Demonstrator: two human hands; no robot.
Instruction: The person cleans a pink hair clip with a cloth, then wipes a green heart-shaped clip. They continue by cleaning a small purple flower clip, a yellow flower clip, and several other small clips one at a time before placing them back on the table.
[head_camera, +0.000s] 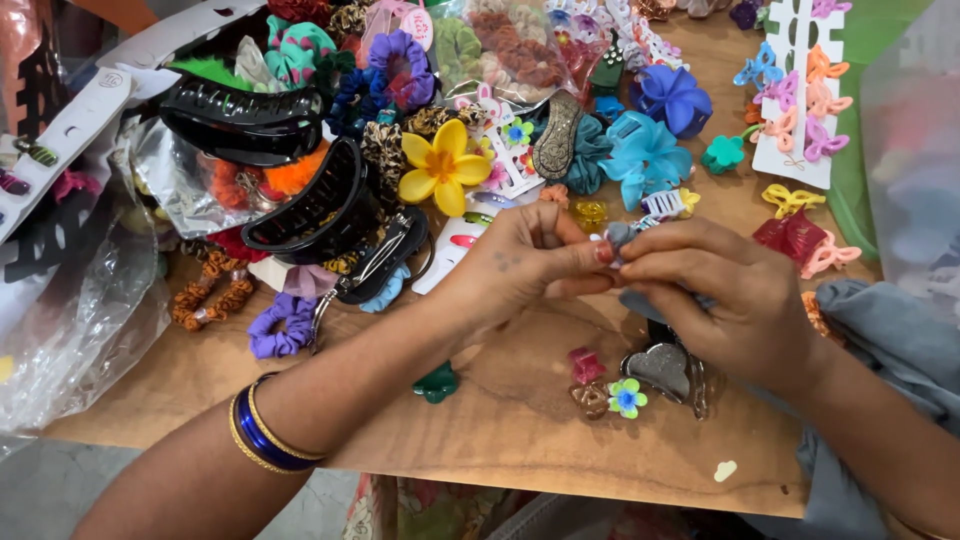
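Head view: both hands meet over the middle of the table (500, 440), nearer its front edge than the back. The left hand (520, 262) has thumb and forefinger pressed together on a small clip (622, 234) — greyish, mostly hidden — and the right hand (715, 290) pinches the same clip from the other side, its remaining fingers curled under. Whether the clip's teeth stand open or closed cannot be told.

By its look the clip is light, hard plastic, stiff and smooth — likely slippery and easy to snap at the hinge, so a fingertip pinch on the two wings suits it better than a squeeze across the teeth.

Just below the hands, towards the front edge, lie a silver heart clip (660, 368), a small flower clip (626, 397) and a green clip (437, 383). Behind the hands a yellow flower clip (443, 165), and a black claw clip (315, 205) towards the left edge. A purple scrunchie (280, 330) lies left of the left forearm.
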